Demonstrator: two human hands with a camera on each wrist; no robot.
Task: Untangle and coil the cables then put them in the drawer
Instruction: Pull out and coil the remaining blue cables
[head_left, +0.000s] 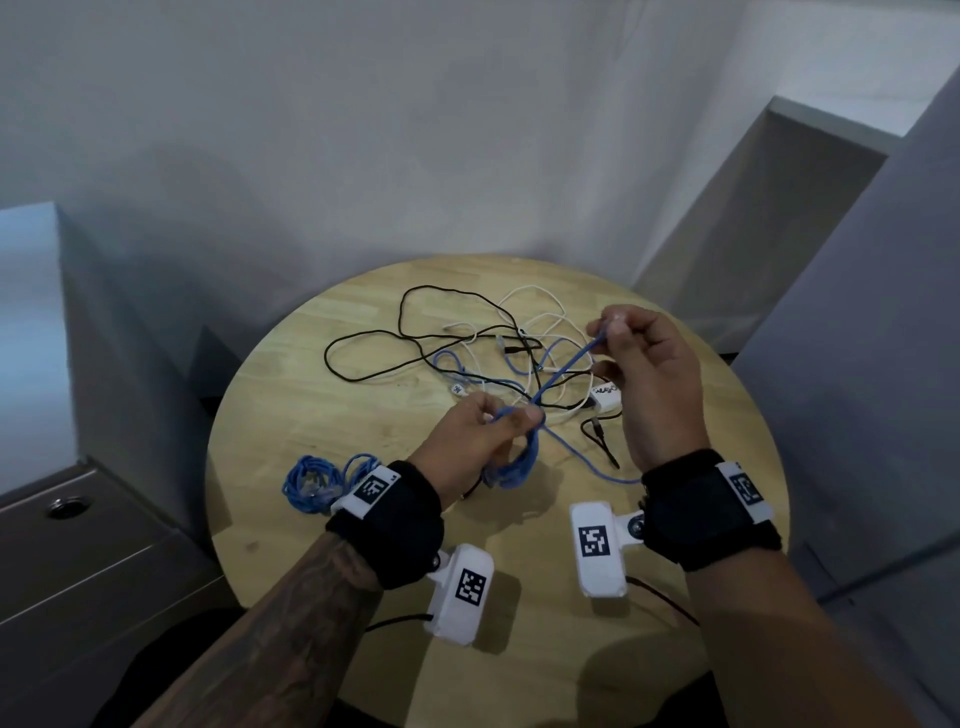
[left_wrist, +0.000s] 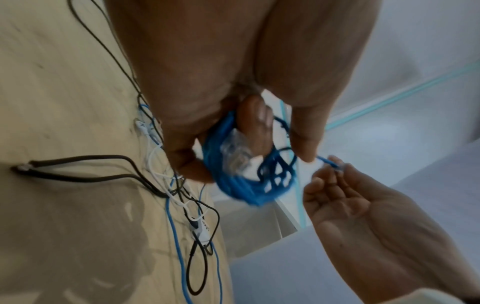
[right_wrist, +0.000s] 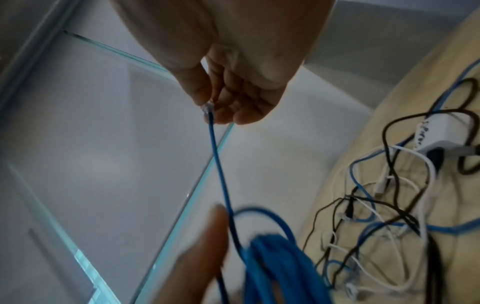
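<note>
Walls: plain white wall behind, meeting in a corner.
Table: round light wooden table set against that corner.
Left furniture: grey cabinet with a round recessed fitting on top, just beside the table.
Right furniture: grey panels rising at an angle.
Light: dim, soft, with faint shadows on the wall.
</note>
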